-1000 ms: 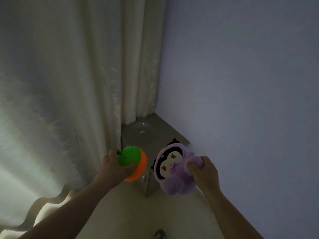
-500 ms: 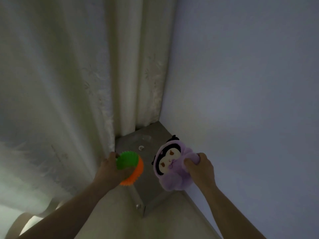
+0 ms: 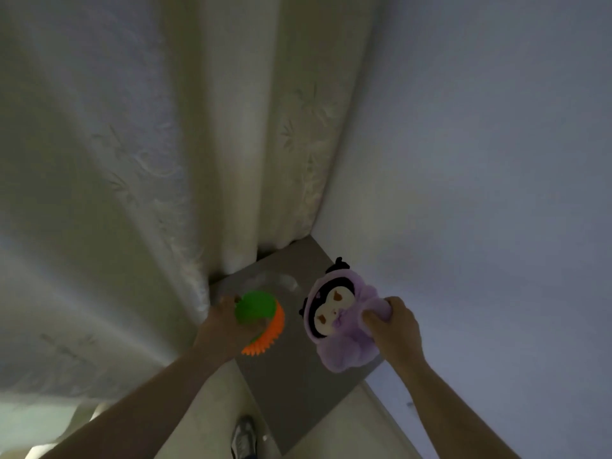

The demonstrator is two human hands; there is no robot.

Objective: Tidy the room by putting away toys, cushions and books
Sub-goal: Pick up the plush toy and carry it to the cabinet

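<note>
**Two Toys Held Over Corner Cabinet**

The spiky ball, half green and half orange, sits in the left hand. The fingers curl around its left and lower side, the thumb lies at its upper left edge, and the orange half faces right and down. The purple plush toy, with a black hood and pale face turned up toward the camera, is gripped by the right hand. The fingers are closed into its right side and bunch the fabric.

The two toys are side by side and apart, the ball left of the plush. Both lie over the grey cabinet top, which fills the room corner. The frame does not show whether either toy rests on that surface or is held just above it. The lower part of the plush overlaps the cabinet's right edge.

Both forearms enter from the bottom of the view.

A cream curtain with a faint leaf pattern hangs behind and to the left of the cabinet. A plain pale wall stands on the right. A shoe shows at the bottom edge, below the cabinet.
</note>
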